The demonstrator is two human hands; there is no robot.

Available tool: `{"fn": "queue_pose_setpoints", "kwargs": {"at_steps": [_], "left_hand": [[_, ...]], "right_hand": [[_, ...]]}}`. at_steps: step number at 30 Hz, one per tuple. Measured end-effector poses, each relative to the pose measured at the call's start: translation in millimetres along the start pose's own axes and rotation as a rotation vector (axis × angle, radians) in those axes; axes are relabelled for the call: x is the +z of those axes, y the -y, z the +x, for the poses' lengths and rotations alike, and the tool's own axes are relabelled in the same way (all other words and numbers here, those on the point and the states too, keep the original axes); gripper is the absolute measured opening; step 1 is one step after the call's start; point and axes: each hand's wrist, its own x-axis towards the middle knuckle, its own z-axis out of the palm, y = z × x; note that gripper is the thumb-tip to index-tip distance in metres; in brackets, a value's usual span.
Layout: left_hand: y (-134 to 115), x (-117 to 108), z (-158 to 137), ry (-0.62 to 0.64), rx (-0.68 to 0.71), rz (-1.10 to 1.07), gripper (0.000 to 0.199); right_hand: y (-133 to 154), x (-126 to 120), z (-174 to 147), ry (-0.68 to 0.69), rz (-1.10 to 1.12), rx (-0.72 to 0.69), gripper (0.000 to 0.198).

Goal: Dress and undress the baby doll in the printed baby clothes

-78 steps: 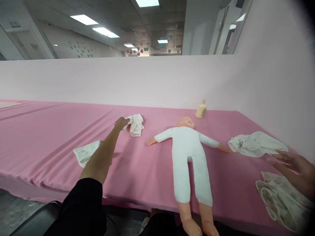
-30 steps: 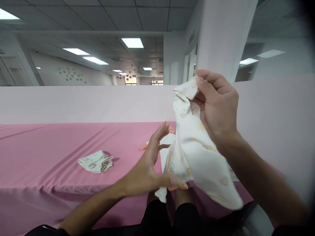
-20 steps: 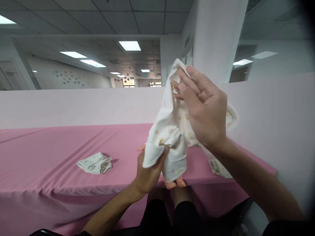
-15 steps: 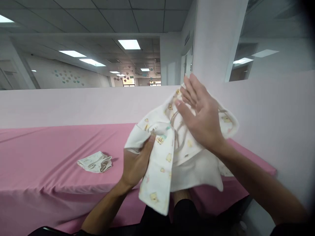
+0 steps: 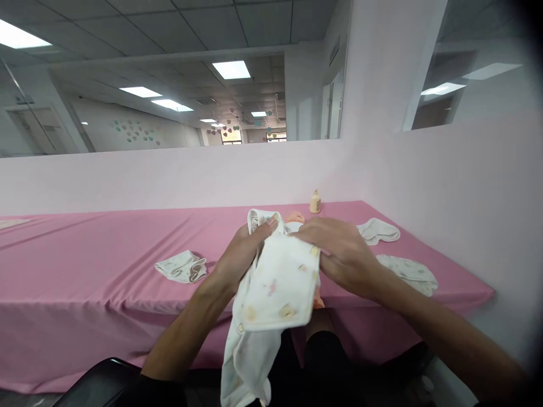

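Both hands hold up a white baby shirt (image 5: pixel 280 282) printed with small bears, in front of the table's near edge. My left hand (image 5: pixel 246 249) pinches it near the collar, thumb on top, where a small printed label shows. At the upper right of the cloth, my right hand (image 5: pixel 343 254) grips the fabric with its fingers closed; the fingertips are partly hidden. The shirt's lower part hangs down over my lap. Behind it, something orange (image 5: pixel 296 216) lies on the table, mostly covered.
On the pink-covered table (image 5: pixel 106 249) lies a folded printed cloth (image 5: pixel 182 267) at left. Right of my hands are a white cloth (image 5: pixel 378 230) and another printed cloth (image 5: pixel 409 274). A cream bottle (image 5: pixel 315 202) stands by the back wall. A black chair edge (image 5: pixel 102 379) shows below left.
My right hand has come down from its raised, flat pose and now grips the shirt. The shirt has been lowered and gathered, uncovering the bottle and the cloths on the right.
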Motion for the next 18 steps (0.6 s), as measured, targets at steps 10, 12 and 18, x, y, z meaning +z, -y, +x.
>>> {"fn": "queue_pose_setpoints", "kwargs": {"at_steps": [10,12,18], "left_hand": [[10,-52,14,0.168,0.061,0.481,0.036],[10,-59,18,0.129,0.104,0.668,0.038],[13,-60,14,0.102,0.261,1.092,0.029]], "right_hand": [[-69,-25,0,-0.536,0.588,0.774,0.012],[-90,-24,-4,-0.541,0.626,0.874,0.011],[-84,11,-45,-0.336,0.226,0.966,0.062]]}}
